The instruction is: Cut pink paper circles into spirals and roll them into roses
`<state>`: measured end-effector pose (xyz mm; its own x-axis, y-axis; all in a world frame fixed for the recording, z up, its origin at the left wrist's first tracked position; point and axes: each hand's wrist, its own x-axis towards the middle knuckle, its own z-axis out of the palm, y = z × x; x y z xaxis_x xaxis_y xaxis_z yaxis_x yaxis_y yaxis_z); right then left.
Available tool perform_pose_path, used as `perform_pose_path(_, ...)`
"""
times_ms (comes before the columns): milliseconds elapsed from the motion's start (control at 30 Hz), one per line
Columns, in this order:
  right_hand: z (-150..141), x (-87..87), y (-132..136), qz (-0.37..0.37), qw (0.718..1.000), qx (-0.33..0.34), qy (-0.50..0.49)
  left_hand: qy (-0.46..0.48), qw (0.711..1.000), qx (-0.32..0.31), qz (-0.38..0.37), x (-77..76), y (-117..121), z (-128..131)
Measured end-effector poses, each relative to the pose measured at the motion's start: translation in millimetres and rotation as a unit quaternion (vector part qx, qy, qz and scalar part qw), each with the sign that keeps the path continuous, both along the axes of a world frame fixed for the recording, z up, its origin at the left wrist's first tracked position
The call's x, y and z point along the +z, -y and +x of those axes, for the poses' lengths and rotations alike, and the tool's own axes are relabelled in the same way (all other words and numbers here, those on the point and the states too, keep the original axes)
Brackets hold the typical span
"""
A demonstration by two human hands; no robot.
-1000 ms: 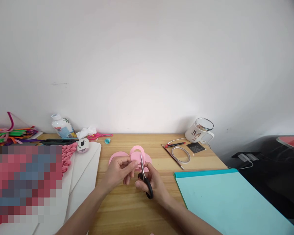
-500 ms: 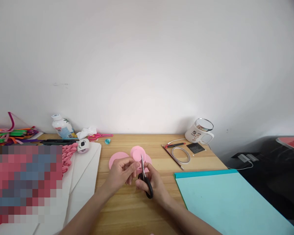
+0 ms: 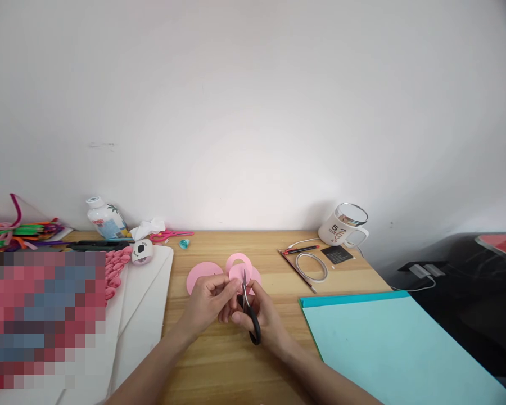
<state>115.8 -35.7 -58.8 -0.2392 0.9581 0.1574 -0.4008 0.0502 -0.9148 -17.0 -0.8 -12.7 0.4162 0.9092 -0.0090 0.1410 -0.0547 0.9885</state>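
In the middle of the desk, my left hand (image 3: 208, 301) pinches a small piece of pink paper (image 3: 238, 272) between thumb and fingers. A curved pink paper strip (image 3: 239, 257) arches over its far edge, with an opening between the two. My right hand (image 3: 266, 318) grips black-handled scissors (image 3: 255, 329), their blades pointing away from me at the pink paper's right side. Under and behind my left hand lies a larger pink paper circle (image 3: 201, 275). Another pink shape (image 3: 256, 277) shows partly behind the blades. My fingers hide the paper's near edge.
At right lies a light-blue paper pad (image 3: 388, 343); a white mug (image 3: 339, 228), coiled cable (image 3: 297, 267) and pencils stand or lie behind it. To the left are white sheets (image 3: 147, 304), pink scissors (image 3: 177, 233), a bottle (image 3: 107, 219) and pipe cleaners (image 3: 25, 230).
The inner pink piece has shifted nearer to me, and a gap has opened inside the curved strip. The scissors have moved slightly toward me, and their blades overlap less of the paper.
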Motion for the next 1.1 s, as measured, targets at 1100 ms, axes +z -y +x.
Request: perform_pose_path(1100,4.0,-2.7,0.7,-0.041,0.995,-0.014,0.093,-0.005,1.0,0.003,0.009,5.6,-5.1,-7.6)
